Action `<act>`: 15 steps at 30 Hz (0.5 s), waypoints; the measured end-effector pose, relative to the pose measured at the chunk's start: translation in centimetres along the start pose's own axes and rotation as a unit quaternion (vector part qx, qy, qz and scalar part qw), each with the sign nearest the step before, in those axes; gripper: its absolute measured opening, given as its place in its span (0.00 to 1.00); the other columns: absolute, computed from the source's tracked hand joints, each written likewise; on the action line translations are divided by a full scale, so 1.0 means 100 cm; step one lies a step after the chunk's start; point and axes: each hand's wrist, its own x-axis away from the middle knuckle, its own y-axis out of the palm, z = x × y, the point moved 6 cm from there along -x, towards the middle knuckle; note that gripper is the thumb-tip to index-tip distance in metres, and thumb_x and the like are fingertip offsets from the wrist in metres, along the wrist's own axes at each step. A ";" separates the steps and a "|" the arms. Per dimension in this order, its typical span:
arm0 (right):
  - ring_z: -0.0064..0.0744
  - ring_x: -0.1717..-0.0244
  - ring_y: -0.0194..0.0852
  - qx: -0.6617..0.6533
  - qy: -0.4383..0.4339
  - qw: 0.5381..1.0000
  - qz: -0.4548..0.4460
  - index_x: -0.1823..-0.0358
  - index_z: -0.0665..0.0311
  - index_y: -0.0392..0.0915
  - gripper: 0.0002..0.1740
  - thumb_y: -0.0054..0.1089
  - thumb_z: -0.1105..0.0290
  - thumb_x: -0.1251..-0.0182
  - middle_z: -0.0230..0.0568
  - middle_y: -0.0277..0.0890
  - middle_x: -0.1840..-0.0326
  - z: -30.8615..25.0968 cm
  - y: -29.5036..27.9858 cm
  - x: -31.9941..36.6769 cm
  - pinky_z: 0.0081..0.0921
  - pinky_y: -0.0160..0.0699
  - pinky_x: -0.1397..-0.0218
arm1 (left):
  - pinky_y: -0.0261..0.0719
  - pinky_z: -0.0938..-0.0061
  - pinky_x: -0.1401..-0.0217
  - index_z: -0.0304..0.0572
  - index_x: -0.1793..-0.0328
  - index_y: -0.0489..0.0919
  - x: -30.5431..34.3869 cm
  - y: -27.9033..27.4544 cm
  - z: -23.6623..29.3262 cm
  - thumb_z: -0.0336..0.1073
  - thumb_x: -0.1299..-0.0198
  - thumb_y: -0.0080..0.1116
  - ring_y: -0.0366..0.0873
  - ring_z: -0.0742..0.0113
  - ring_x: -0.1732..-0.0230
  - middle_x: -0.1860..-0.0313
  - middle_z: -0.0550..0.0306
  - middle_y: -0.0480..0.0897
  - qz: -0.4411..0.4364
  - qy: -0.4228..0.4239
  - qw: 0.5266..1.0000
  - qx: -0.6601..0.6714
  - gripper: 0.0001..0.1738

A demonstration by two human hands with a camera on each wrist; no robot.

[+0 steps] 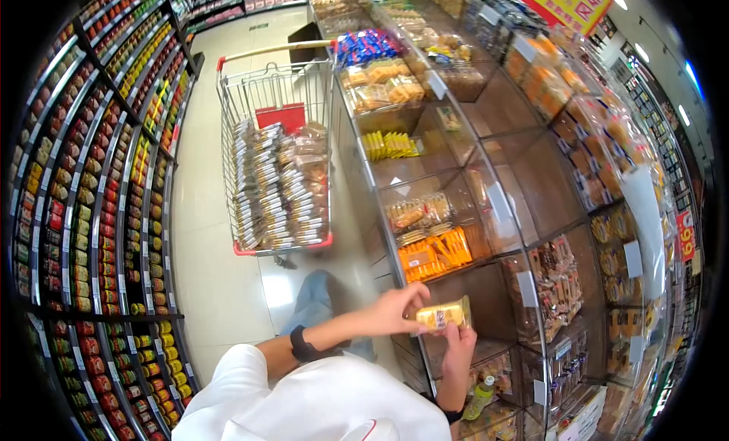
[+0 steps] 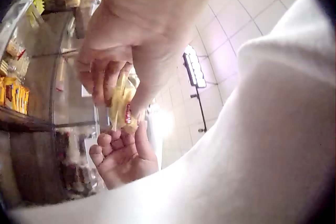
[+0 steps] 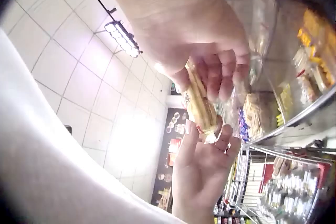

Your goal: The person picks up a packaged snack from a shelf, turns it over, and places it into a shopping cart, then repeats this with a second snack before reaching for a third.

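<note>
Little yellow snack pack (image 1: 443, 316), lying sideways between two hands
So the pack's up in front of the person, over the bin shelf (image 1: 548, 186) and just below the orange packets (image 1: 437, 255) in the head view, printed face to the camera, long axis roughly left-to-right, right end tipped slightly up. Left hand (image 1: 397, 310) has its fingers curled, pinching the left end; right hand (image 1: 459, 351) pinches the lower edge near the right end, thumb on the front.

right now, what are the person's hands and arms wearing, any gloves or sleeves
The left hand and right hand are gloveless. A black band wraps the left wrist; a dark strap partly shows on the right. The white sleeve on the left is short.
</note>
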 end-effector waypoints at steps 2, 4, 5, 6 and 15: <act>0.25 0.65 0.74 0.003 0.011 0.999 -0.045 0.56 0.73 0.71 0.11 0.46 0.76 0.38 0.40 0.75 0.63 -0.021 0.011 -0.014 0.21 0.75 0.62 | 0.67 0.74 0.51 0.42 0.52 0.68 -0.005 -0.009 -0.004 0.39 0.57 0.68 0.72 0.72 0.59 0.64 0.60 0.77 0.076 0.016 0.993 0.090 0.27; 0.23 0.66 0.74 0.050 0.060 0.994 -0.080 0.57 0.72 0.72 0.11 0.50 0.73 0.40 0.38 0.75 0.64 0.002 0.133 -0.061 0.19 0.74 0.62 | 0.70 0.80 0.56 0.40 0.55 0.71 0.026 -0.123 -0.051 0.32 0.54 0.65 0.73 0.75 0.62 0.64 0.62 0.77 0.114 -0.040 0.959 0.258 0.20; 0.22 0.66 0.73 0.080 0.070 0.989 -0.105 0.58 0.71 0.73 0.11 0.52 0.72 0.40 0.36 0.75 0.65 0.001 0.163 -0.083 0.19 0.73 0.62 | 0.71 0.82 0.59 0.39 0.55 0.72 0.026 -0.153 -0.058 0.29 0.53 0.63 0.73 0.76 0.63 0.64 0.62 0.77 0.128 -0.062 0.924 0.354 0.18; 0.21 0.67 0.72 0.103 0.082 0.983 -0.130 0.59 0.71 0.73 0.12 0.53 0.71 0.41 0.35 0.75 0.66 0.004 0.192 -0.104 0.17 0.72 0.62 | 0.71 0.83 0.62 0.39 0.54 0.72 0.027 -0.185 -0.070 0.28 0.52 0.62 0.73 0.77 0.64 0.64 0.62 0.77 0.172 -0.043 0.906 0.384 0.18; 0.18 0.59 0.68 0.139 0.185 0.923 -0.307 0.50 0.69 0.68 0.20 0.57 0.68 0.42 0.33 0.72 0.57 0.070 0.366 -0.192 0.17 0.67 0.56 | 0.71 0.85 0.64 0.36 0.58 0.75 0.072 -0.338 -0.149 0.30 0.48 0.59 0.73 0.79 0.66 0.66 0.61 0.78 0.395 -0.052 0.789 0.467 0.12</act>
